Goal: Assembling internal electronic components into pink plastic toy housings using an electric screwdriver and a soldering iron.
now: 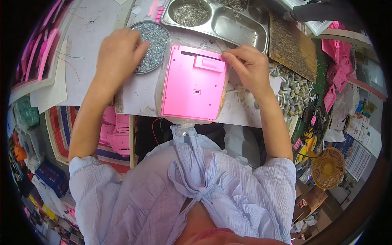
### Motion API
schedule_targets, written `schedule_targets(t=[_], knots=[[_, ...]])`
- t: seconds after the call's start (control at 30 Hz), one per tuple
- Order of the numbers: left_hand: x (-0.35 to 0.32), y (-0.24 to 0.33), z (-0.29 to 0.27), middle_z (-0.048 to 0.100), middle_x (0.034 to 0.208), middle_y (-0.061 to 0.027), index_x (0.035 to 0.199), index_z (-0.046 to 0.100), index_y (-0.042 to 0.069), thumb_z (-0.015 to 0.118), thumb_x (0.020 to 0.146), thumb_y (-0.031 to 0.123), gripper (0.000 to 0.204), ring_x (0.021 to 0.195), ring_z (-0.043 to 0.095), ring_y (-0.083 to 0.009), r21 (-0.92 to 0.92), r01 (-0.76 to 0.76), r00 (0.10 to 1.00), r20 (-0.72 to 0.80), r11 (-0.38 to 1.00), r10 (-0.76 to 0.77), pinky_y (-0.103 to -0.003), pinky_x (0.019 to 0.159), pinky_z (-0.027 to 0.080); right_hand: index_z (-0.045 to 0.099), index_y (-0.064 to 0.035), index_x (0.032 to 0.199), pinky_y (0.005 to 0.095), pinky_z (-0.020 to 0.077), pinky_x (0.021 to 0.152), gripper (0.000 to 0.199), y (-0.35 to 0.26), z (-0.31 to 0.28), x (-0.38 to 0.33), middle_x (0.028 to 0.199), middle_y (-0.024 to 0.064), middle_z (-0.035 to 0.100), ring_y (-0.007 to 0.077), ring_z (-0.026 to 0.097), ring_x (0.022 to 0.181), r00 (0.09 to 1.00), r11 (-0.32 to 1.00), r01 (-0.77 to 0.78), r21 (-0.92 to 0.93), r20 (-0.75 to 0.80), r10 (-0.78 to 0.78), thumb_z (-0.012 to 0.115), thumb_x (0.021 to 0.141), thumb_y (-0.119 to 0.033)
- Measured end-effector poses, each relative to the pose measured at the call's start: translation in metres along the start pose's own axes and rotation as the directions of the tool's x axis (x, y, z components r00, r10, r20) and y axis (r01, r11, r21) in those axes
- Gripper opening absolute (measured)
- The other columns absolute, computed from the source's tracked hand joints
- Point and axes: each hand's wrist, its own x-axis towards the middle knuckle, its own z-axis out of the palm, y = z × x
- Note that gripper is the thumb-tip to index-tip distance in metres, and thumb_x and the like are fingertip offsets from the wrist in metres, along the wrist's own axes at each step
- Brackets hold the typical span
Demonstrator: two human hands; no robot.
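A pink plastic casing point(192, 85) with a slot and a raised block near its far edge lies flat in front of me on clear plastic wrapping. At its far right corner, my right hand point(249, 67) has thumb and forefinger pinched together; whatever is between them is too small to make out. My left hand point(116, 55) is over the left side of a round dish point(168, 34) of small silvery screws point(153, 47). Its thumb points over the screws, while most of its fingers are hidden beneath the hand.
Beyond the casing stands a steel compartment tray point(237, 30) with small metal parts. To the right are a brown board point(292, 47) of upright pins and a heap of small metal-and-pale parts point(292, 92). More pink parts point(116, 130) lie low on the left. A yellow basket point(328, 168) sits far right.
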Motion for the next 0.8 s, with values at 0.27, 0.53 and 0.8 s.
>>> schedule_targets(t=[0.27,0.53,0.8], knots=[[-0.019,-0.025,0.013,0.065,0.088,-0.0106,0.092,0.066,0.004,0.072,0.088,0.015,0.013,0.087,0.062,-0.0314,-0.143,0.068,0.998,0.005,0.987,-0.068,-0.042,0.08,0.047,0.08,-0.0072,0.091,0.0363,0.0512,0.066,0.012,0.008,-0.012,0.022,0.076,0.0071,0.07,0.0268,0.062,0.07,0.932,0.929,0.331,-0.163,0.209,-0.296,0.078,0.085,-0.018],[-0.015,-0.019,0.012,0.065,0.086,-0.0106,0.091,0.065,0.003,0.071,0.088,0.013,0.011,0.086,0.063,-0.0308,-0.149,0.019,1.0,0.008,0.989,-0.018,-0.043,0.079,0.047,0.072,-0.0074,0.078,0.0437,0.0529,0.078,0.013,-0.046,0.053,0.117,0.085,0.0131,0.07,0.0343,0.064,0.092,0.802,0.804,0.57,-0.173,0.331,-0.497,0.068,0.08,-0.019],[-0.018,-0.026,0.012,0.065,0.084,-0.0113,0.09,0.067,0.002,0.071,0.088,0.011,0.01,0.081,0.063,-0.0301,-0.182,0.062,0.988,-0.131,0.981,-0.087,-0.039,0.073,0.049,0.077,-0.0075,0.082,0.0465,0.0511,0.084,0.019,-0.053,0.14,0.15,0.09,0.0112,0.075,0.029,0.066,0.099,0.742,0.667,0.631,-0.396,0.56,-0.369,0.06,0.085,-0.017]])
